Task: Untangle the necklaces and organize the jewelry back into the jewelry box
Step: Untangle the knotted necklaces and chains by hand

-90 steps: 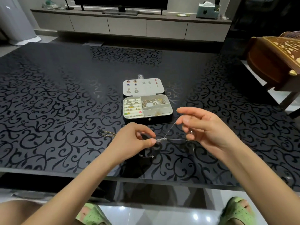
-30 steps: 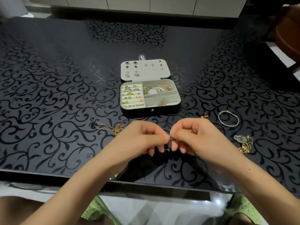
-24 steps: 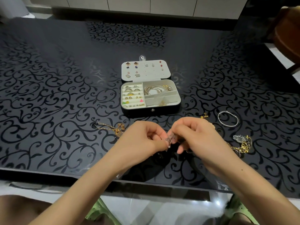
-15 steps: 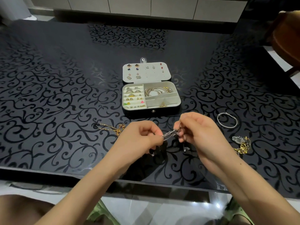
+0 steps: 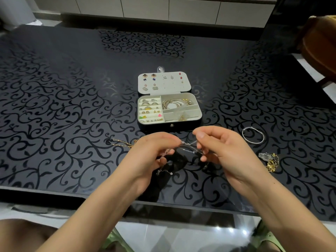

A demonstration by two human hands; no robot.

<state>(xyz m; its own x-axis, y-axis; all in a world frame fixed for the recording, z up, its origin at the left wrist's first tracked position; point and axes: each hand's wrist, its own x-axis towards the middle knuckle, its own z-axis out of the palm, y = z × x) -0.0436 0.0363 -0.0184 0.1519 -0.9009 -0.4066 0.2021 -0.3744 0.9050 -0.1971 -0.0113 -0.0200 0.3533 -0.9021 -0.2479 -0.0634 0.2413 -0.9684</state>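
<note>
Black glass with a grey scroll pattern made up the tabletop (image 5: pixel 72 88), and pale cabinet fronts (image 5: pixel 181 8) ran along the wall beyond its far edge. Near the middle stood the jewelry box (image 5: pixel 163 126), its lid (image 5: pixel 169 86) laid back toward the far edge and studded with earrings. Rings filled the box's left compartments and bangles its far right one.

Between the box and the near edge, both hands were raised just above the glass. The left hand (image 5: pixel 151 155) pinched the silver necklace (image 5: pixel 188 143) at its fingertips. The right hand (image 5: pixel 223 151) pinched the same chain a little way along, so a short stretch ran between them while slack loops hung below.

That chain looked very fine, light and limp, and likely to kink or snap if tugged. It seemed best held close on either side of any snag, with fingertips only, and eased apart rather than pulled.

A gold necklace (image 5: pixel 121 143) lay just left of the left hand, a silver bangle (image 5: pixel 253 137) lay right of the box, and a gold tangle (image 5: pixel 271 160) with a clear tag lay nearer the right edge. Open glass on both sides gave room to spread the chain flat. The near edge sat close beneath the wrists, though, where a dropped end might slide off.
</note>
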